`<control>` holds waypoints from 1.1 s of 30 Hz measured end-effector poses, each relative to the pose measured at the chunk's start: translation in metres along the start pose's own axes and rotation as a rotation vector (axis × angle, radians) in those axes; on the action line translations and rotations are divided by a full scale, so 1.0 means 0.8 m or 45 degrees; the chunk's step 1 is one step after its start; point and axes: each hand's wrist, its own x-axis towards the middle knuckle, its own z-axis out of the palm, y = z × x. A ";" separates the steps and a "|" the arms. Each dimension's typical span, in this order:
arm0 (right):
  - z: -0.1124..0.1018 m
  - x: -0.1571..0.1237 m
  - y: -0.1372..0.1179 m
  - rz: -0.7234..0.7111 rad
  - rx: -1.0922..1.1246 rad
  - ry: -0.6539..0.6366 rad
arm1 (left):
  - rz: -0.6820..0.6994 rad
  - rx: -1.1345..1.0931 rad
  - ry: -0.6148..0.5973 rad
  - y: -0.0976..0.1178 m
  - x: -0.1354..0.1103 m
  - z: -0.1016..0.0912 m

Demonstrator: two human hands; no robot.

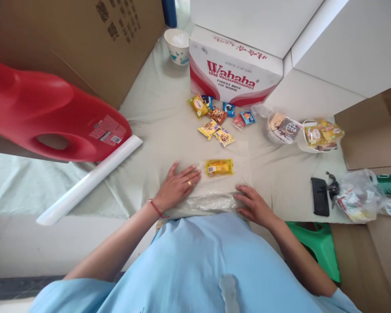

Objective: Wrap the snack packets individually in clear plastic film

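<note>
A yellow wrapped snack packet (219, 167) lies on a thin sheet of clear plastic film (211, 201), which is bunched up along its near edge. Flat on the cloth, my left hand (179, 184) has its fingers apart, with the fingertips at the film's left side, just left of the packet. My right hand (254, 203) rests palm down with spread fingers, its fingertips touching the film's right end. Neither hand holds anything. Beyond the packet sit several small snack packets (209, 129) in yellow, blue and brown wrappers.
A white roll (91, 180) lies at the left by a red jug (58, 113). Behind stand a Wahaha carton (231, 78) and a paper cup (177, 45). Snack-filled tubs (316, 143), a black phone (319, 196) and a plastic bag (358, 195) are at the right.
</note>
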 end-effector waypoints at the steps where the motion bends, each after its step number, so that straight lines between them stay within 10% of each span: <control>1: 0.005 -0.003 0.000 0.021 -0.004 0.037 | -0.059 -0.010 0.019 -0.002 0.001 -0.001; 9: -0.035 0.058 0.007 0.113 0.287 0.131 | -0.376 0.058 0.162 -0.018 0.019 -0.013; 19: -0.074 0.117 0.004 0.077 0.336 0.106 | -0.525 -0.024 0.304 0.024 0.069 -0.006; 27: -0.077 0.129 0.010 0.345 0.546 0.178 | -0.890 -0.088 0.441 -0.025 0.098 -0.018; 31: -0.076 0.155 0.023 0.599 0.736 0.213 | -0.580 -0.038 0.642 -0.021 0.067 -0.035; 33: -0.075 0.169 0.028 0.662 0.812 0.199 | -0.182 -0.005 0.453 -0.008 0.045 -0.038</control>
